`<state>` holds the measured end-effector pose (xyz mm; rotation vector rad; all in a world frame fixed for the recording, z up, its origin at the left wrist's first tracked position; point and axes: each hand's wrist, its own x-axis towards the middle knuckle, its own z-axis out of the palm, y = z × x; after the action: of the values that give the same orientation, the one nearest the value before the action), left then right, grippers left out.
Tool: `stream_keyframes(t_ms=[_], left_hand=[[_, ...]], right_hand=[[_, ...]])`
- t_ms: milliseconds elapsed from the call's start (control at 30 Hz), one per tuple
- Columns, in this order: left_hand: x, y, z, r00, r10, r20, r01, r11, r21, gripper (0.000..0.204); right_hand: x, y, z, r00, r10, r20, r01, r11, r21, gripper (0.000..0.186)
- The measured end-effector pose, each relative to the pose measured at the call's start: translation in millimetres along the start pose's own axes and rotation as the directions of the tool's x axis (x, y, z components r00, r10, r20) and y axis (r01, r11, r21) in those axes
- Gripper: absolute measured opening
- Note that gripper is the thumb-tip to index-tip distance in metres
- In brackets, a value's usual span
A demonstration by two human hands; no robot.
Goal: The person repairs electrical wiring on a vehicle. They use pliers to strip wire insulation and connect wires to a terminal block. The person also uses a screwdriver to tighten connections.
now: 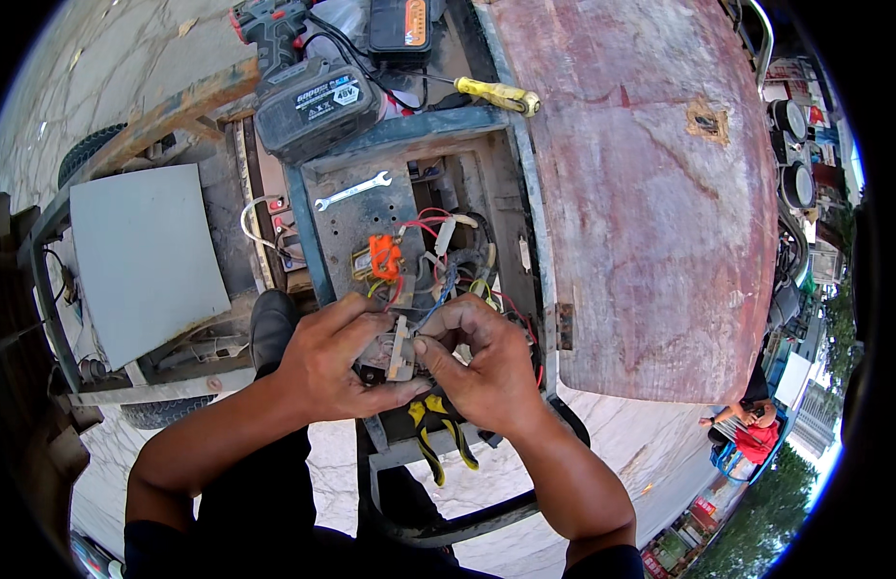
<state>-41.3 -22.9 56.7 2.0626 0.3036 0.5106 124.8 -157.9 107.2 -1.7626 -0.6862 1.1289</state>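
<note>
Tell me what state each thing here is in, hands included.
Left hand: gripping a small pale part
Right hand: thumb at that part
Wires: exposed, tangled
Wrench: lying flat on the metal plate
Pliers: handles spread apart
Screwdriver: lying on its side
Power tool: set down, not held
Wooden panel: hinged, swung open
Grey board: lying flat

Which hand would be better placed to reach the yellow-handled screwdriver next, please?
Probably the right hand: the screwdriver lies ahead of it, while the left hand, farther across, holds the pale fitting.
</note>
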Motion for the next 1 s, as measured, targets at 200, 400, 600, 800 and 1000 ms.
stream_keyframes(t_ms=[200, 400, 600, 800, 1000], left_hand=[[0, -1, -1, 1.000, 0.005, -0.001, -0.005, 1.000, -0.011, 0.070], [-3, -3, -1, 1.000, 0.003, 0.016, -0.002, 1.000, -0.019, 0.070], [-4, -4, 0, 1.000, -0.011, 0.022, 0.011, 1.000, -0.029, 0.070], [-2, -3, -2, 1.000, 0.001, 0.007, -0.001, 1.000, -0.022, 0.070], [-3, -3, -1, 1.000, -0.009, 0.015, 0.009, 1.000, -0.030, 0.069]], right_hand=[[1, 2, -1, 0.999, 0.035, 0.000, -0.035, 0.997, 0.065, 0.011], [1, 9, -1, 0.994, -0.109, 0.018, 0.111, 0.988, -0.110, 0.011], [-1, 8, 4, 0.991, 0.131, 0.037, -0.135, 0.974, 0.183, 0.012], [1, -3, -4, 0.991, -0.125, 0.047, 0.132, 0.975, -0.180, 0.015], [-2, 9, 3, 1.000, 0.013, 0.017, -0.013, 1.000, -0.009, 0.012]])
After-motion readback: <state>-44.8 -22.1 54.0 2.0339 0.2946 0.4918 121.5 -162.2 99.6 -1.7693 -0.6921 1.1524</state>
